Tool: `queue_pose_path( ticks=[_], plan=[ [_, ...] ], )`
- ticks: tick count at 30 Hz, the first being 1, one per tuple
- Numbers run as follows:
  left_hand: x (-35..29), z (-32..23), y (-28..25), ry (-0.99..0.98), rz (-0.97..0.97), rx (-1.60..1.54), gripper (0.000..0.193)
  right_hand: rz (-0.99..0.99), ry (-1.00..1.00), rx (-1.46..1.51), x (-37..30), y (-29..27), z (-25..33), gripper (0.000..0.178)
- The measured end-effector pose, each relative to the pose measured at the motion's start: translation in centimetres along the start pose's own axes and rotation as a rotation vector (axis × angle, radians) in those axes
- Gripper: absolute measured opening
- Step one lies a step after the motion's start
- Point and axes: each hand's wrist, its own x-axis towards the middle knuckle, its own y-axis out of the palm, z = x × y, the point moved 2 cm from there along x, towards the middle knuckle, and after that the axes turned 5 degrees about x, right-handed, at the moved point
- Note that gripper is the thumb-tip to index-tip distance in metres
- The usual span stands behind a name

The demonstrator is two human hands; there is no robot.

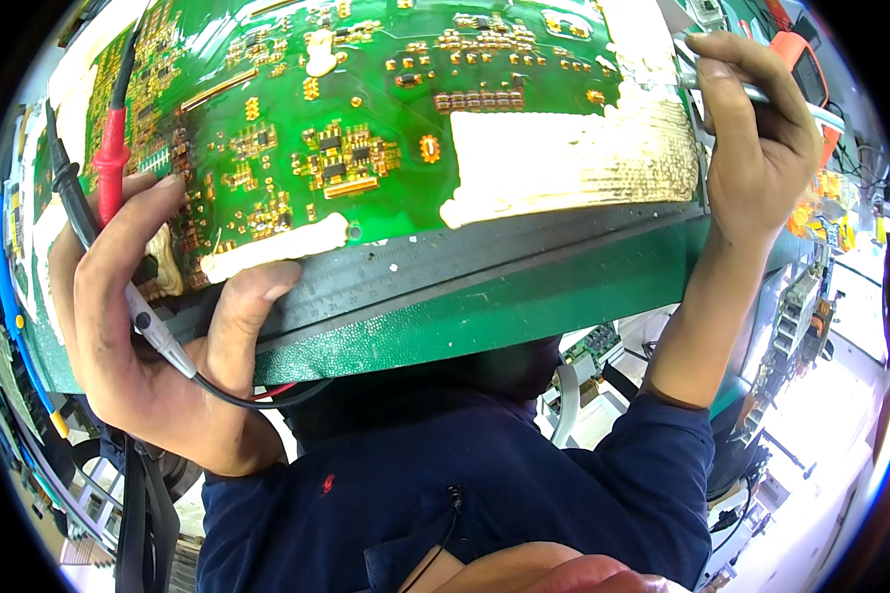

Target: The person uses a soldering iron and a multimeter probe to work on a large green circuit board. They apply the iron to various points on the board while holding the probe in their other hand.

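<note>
A large green circuit board point(405, 203) with small components and thick cream-coloured compound point(574, 158) fills the upper middle. My left hand point(119, 306) is closed around two meter probes at its left side. The red probe point(112, 163) and the black probe point(158, 341) both point up over the board; whether the tips touch it I cannot tell. My left thumb rests by the board's near edge. At the board's right edge, my right hand point(761, 148) pinches a slim, pale rod-like tool point(831, 118), its working end partly hidden by the fingers and compound.
A dark ruler-marked metal strip point(366, 282) runs along the board's near side, above a green work surface point(485, 331). A red-cased meter point(801, 64) stands at the upper right. A blue cable point(15, 306) hangs at the left; further boards and parts lie at the right.
</note>
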Motion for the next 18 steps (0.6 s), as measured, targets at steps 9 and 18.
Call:
queue_pose_path(
  ticks=[9, 18],
  plan=[
    [-0.15, 0.02, -0.02, -0.008, -0.008, -0.014, 0.053, 0.059, 0.123, 0.136, 0.2, 0.8, 0.56, 0.019],
    [0.01, -0.32, 0.13, 0.006, -0.032, -0.021, 0.051, 0.14, 0.262, 0.329, 0.36, 0.24, 0.1, 0.021]
  ],
)
